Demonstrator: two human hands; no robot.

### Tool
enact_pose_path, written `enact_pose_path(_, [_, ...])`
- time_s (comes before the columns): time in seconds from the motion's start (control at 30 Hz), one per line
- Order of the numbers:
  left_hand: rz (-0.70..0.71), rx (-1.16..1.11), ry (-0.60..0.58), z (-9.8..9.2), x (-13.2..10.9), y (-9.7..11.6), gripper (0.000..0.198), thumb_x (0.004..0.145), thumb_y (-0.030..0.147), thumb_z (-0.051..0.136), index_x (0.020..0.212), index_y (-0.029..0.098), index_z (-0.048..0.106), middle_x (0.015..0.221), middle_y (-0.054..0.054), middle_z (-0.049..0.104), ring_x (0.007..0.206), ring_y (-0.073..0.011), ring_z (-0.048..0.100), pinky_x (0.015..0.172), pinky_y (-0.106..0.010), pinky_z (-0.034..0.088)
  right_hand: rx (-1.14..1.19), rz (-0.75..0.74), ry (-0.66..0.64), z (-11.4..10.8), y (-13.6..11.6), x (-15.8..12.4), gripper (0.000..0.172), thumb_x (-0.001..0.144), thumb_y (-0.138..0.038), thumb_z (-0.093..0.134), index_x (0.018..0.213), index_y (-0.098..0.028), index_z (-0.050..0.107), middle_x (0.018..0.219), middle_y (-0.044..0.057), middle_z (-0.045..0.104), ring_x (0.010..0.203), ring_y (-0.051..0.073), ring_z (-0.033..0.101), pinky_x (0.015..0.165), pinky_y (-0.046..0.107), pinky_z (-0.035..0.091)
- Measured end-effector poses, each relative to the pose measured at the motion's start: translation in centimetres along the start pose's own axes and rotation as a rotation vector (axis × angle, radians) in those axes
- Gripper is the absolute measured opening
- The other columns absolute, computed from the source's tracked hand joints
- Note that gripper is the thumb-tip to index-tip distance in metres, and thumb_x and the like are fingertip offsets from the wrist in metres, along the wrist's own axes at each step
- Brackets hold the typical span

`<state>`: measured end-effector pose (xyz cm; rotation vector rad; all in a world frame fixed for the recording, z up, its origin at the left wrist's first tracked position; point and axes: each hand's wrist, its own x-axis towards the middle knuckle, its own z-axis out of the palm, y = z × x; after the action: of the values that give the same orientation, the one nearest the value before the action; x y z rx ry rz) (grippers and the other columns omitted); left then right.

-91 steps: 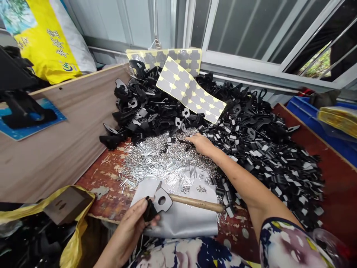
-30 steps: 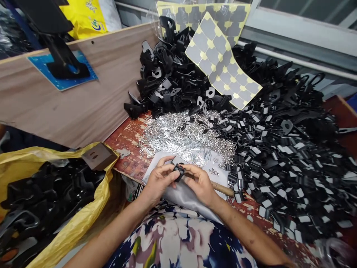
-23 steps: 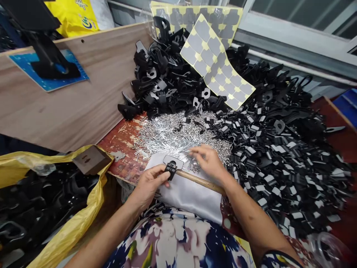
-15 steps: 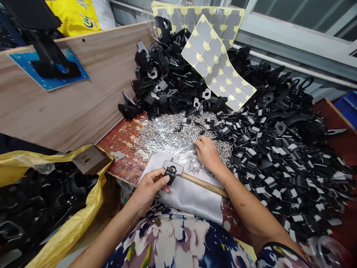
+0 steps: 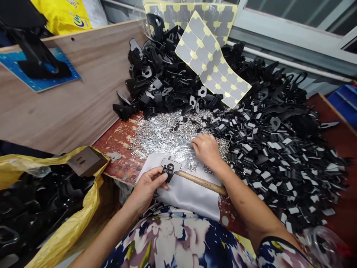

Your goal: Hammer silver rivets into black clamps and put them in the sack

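Note:
My left hand (image 5: 150, 184) pinches a small black plastic part (image 5: 169, 170) over the grey cloth (image 5: 189, 195). A wooden handle (image 5: 202, 182) extends to the right from behind that part, its far end beside my right forearm. My right hand (image 5: 205, 149) is at the right side of the pile of silvery metal pins (image 5: 164, 136), fingers curled and pressed together; whatever lies between the fingertips is too small to make out.
Black parts (image 5: 164, 74) are heaped at the back, with a grey-and-yellow sticker sheet (image 5: 212, 61) on top. Small black pieces (image 5: 267, 163) cover the right side. A wooden board (image 5: 92, 78) stands left, above a yellow bag (image 5: 96, 193) holding black parts and a brown block (image 5: 87, 160).
The view has shifted slightly, so the surroundings sit a little further left. My right hand's fingers are curled in more over the pins. My left hand keeps its grip on the black part.

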<state>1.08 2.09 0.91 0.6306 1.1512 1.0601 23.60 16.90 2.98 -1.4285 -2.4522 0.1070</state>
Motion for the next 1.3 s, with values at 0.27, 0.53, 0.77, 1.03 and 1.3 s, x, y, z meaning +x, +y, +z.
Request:
enact_pose_path(0.27, [0.206, 0.314, 0.003, -0.5, -0.2, 0.6, 0.023, 0.081, 0.041, 0.075, 0.08, 0.019, 0.069, 0.077, 0.0, 0.061, 0.067, -0.0172, 0.06, 0.064, -0.027, 0.042, 0.428, 0.052, -0.098, -0.2, 0.0, 1.5, 0.015, 0.095, -0.019, 0.057, 0.081, -0.018, 0.062, 0.085, 0.004, 0.064, 0.08, 0.017, 0.055, 0.076, 0.032, 0.043])
enact_pose_path(0.53, [0.767, 1.145, -0.141, 1.9, 0.7, 3.6, 0.028, 0.092, 0.034, 0.067, 0.07, 0.019, 0.062, 0.071, -0.004, 0.062, 0.072, -0.0216, 0.05, 0.069, -0.034, 0.036, 1.49, 0.381, -0.812, -1.9, -2.4, -4.0, 0.022, 0.08, -0.035, 0.079, 0.085, -0.016, 0.068, 0.061, -0.006, 0.06, 0.052, 0.006, 0.048, 0.056, 0.019, 0.037])
enact_pose_path(0.77, [0.788, 1.214, -0.214, 2.9, -0.6, 2.6, 0.021, 0.087, 0.02, 0.063, 0.067, 0.02, 0.056, 0.067, -0.002, 0.055, 0.069, -0.0202, 0.043, 0.064, -0.033, 0.032, 1.498, 0.456, -0.773, -0.5, -4.5, -8.1, 0.026, 0.082, -0.04, 0.078, 0.084, -0.018, 0.065, 0.06, -0.006, 0.058, 0.05, 0.006, 0.048, 0.051, 0.02, 0.037])
enact_pose_path(1.03, [0.37, 0.565, -0.092, 2.4, 0.1, 2.3, 0.031, 0.082, 0.036, 0.068, 0.061, 0.02, 0.051, 0.067, 0.001, 0.046, 0.067, -0.0166, 0.046, 0.06, -0.03, 0.038, 0.202, 0.116, -0.247, -1.8, 0.4, -5.0, 0.023, 0.1, -0.013, 0.046, 0.101, -0.019, 0.069, 0.095, 0.006, 0.073, 0.085, 0.017, 0.063, 0.078, 0.03, 0.046])
enact_pose_path(1.3, [-0.019, -0.108, -0.048, 1.9, 0.3, 2.1, 0.024, 0.066, 0.035, 0.08, 0.062, 0.018, 0.063, 0.064, 0.002, 0.052, 0.051, -0.0098, 0.04, 0.041, -0.022, 0.038, -0.124, -0.173, -0.232, 0.3, 3.0, -2.2, 0.02, 0.092, -0.005, 0.052, 0.087, -0.016, 0.069, 0.089, 0.014, 0.07, 0.093, 0.025, 0.055, 0.088, 0.037, 0.039])
